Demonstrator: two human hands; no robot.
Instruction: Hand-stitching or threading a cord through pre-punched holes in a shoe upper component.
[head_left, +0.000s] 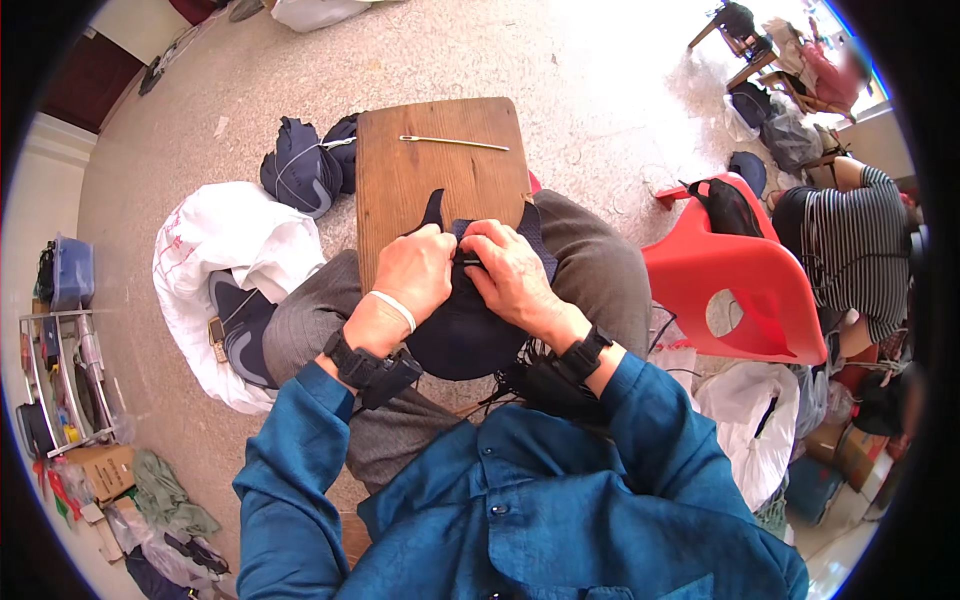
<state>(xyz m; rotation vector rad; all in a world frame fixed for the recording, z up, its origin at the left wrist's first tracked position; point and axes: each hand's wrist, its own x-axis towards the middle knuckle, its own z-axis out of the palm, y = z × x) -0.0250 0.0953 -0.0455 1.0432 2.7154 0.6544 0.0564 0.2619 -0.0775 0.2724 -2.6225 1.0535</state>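
Note:
A dark navy fabric piece, which looks like a shoe upper (465, 335), lies across my lap and the near end of a wooden board (395, 190). My left hand (415, 270) is closed on its upper edge, with a pointed dark tip sticking up beyond the fist. Beside it, my right hand (510, 280) pinches the same edge with bent fingers, close to the left fingertips. A small dark item shows under the right fingers, too hidden to name. A thin metal rod with an eye at one end (455, 142) lies on the board's far part.
Tied dark shoe uppers (300, 170) lie on the floor left of the board. A white sack (235, 225) with more uppers (250, 340) is by my left knee. At right stand a red plastic chair (745, 275) and a person in a striped top (850, 240).

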